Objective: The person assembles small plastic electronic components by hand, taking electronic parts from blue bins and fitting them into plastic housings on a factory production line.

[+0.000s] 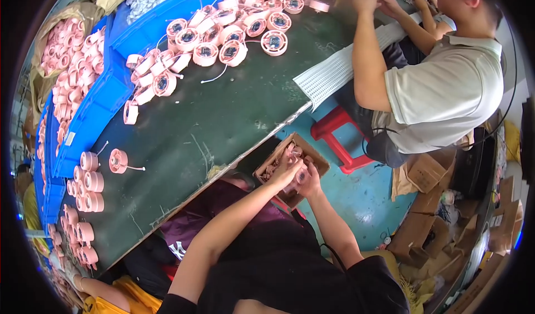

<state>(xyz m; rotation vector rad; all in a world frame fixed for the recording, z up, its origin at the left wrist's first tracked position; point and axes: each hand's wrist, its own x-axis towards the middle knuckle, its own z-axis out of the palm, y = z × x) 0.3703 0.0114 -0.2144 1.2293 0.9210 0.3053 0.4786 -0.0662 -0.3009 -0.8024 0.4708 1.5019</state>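
Note:
My two hands meet over a cardboard box that stands below the table's edge. In the box lie pink plastic parts. A small round pink housing with a dark middle sits in the curled fingers of my right hand. Just to its left, my left hand has its fingers bent together close to the right fingertips. Whatever those left fingers grip is too small and blurred to name.
The green table carries a heap of round pink housings, some with wires. Blue bins of pink parts line its far left. A red stool and a seated co-worker are at right; another person's arm shows lower left.

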